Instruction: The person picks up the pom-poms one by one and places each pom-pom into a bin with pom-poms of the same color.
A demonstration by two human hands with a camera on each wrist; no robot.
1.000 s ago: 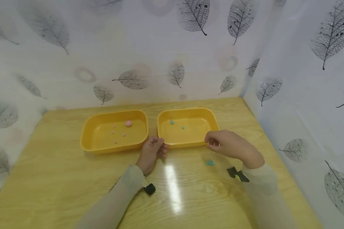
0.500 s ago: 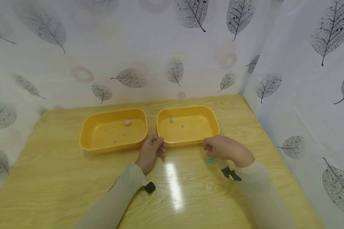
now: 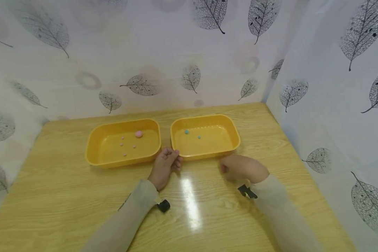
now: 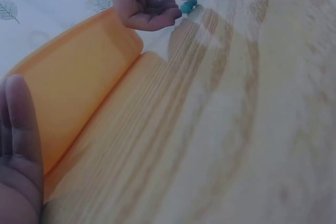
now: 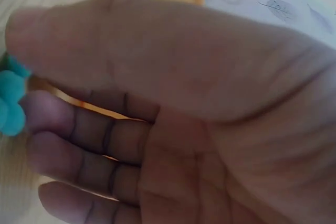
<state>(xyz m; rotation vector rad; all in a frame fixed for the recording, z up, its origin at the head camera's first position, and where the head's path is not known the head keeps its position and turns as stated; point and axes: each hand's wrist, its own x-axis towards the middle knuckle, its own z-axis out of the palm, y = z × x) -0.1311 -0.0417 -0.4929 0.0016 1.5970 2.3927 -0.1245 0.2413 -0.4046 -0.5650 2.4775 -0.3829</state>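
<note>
In the head view, my left hand (image 3: pixel 164 169) grips the near left corner of the right yellow tray (image 3: pixel 204 156), thumb at its rim. Two small teal balls (image 3: pixel 187 132) lie in that tray. In front of its near right corner, my right hand (image 3: pixel 244 168) reaches down to the table and hides what is under it. The right wrist view shows a cluster of teal balls (image 5: pixel 11 100) right at its thumb and fingertips, the other fingers loosely bent. From the left wrist view, the thumb tip touches the teal cluster (image 4: pixel 188 7), with the fingers apart beside it.
A second yellow tray (image 3: pixel 92 161) stands to the left, holding one larger pink ball (image 3: pixel 139 134) and several tiny pink ones. Both trays rest on a wood-grain table (image 3: pixel 60 196). Leaf-patterned white curtains (image 3: pixel 163 42) rise behind and at the sides.
My right hand has moved down and left from the tray's near right corner to the teal cluster, now covered in the head view. My left hand stays at the tray corner.
</note>
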